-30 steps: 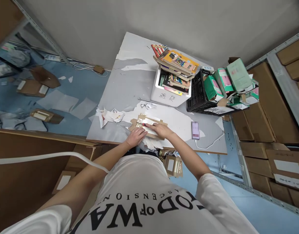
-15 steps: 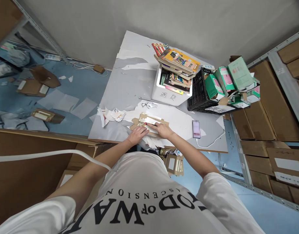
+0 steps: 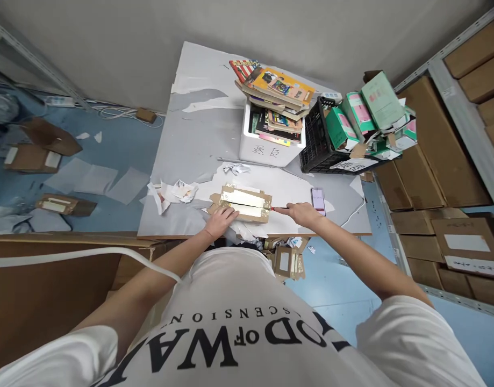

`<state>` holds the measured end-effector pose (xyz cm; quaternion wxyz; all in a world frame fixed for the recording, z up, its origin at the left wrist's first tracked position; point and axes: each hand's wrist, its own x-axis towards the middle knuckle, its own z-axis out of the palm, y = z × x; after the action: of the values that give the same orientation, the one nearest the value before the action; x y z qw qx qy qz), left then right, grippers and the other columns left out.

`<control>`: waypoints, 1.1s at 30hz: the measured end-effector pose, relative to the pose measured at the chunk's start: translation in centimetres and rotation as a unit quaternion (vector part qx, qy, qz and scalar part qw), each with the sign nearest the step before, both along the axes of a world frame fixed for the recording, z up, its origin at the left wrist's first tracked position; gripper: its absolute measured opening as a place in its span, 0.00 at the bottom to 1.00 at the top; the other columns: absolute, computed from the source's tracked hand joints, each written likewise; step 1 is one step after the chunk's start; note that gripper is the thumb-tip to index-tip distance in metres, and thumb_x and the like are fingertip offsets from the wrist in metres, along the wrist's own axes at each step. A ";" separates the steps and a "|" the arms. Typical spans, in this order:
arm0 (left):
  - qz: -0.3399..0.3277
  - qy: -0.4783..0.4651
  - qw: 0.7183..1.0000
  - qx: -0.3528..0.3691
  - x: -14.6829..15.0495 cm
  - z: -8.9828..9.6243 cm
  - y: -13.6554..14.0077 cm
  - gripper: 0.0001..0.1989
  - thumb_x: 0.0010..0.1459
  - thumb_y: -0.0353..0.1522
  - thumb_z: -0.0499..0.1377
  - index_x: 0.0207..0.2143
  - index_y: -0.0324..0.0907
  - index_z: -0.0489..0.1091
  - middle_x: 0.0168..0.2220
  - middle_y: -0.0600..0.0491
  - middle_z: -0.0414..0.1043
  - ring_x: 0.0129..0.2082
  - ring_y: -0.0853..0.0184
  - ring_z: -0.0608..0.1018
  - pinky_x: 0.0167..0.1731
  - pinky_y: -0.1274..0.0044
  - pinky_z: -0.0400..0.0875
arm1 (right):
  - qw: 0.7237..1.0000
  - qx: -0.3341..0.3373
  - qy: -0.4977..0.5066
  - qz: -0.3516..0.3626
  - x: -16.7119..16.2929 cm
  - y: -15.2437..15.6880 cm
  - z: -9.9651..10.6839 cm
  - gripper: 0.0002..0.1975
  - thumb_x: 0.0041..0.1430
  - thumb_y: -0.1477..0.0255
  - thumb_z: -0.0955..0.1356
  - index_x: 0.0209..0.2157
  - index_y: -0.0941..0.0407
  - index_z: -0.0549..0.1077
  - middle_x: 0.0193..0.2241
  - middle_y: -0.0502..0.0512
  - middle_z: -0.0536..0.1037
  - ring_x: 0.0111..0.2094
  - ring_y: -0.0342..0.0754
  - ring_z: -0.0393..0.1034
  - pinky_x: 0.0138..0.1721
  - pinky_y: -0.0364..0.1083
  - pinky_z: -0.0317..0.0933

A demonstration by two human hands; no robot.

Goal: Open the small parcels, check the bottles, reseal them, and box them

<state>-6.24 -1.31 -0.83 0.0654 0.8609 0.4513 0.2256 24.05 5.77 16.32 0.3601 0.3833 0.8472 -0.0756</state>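
Observation:
A small brown cardboard box (image 3: 252,217) lies on the table, with white strips and shiny tape along its top. A dark slit runs along its middle. My left hand (image 3: 222,221) rests on the box's near left corner, fingers stretched out over the edge. At the box's right end, my right hand (image 3: 302,214) is closed around a slim red-tipped cutter (image 3: 276,209), its tip at the taped end. Most of the cutter is hidden by my fingers. Crumpled paper (image 3: 172,194) lies left of the box.
Behind the box stand a white bin (image 3: 271,153) piled with books and a black crate (image 3: 321,150) of green boxes. A phone (image 3: 318,201) with a cable lies on the right. Cartons fill the shelf (image 3: 442,86) at right; paper and boxes litter the floor at left.
My right hand has moved right, from over the box's left part to its right end, with the cutter. A dark slit now shows along the box top. My left hand stays on the box.

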 end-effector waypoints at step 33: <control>-0.033 -0.017 0.990 -0.139 -0.6 4.3 -0.3 0.17 0.62 0.31 0.50 0.51 0.38 0.68 0.48 0.42 0.69 0.51 0.60 0.70 0.52 0.65 0.66 | 0.704 0.153 0.364 -0.590 7.7 -3.6 -21.3 0.26 0.54 0.65 0.61 0.51 0.64 0.71 0.47 0.69 0.71 0.49 0.58 0.66 0.52 0.59 0.58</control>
<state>-6.84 -1.56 3.47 0.1998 0.8540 0.4481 0.1730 31.77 2.19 -4.93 -0.1583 0.7973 0.5129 -0.2761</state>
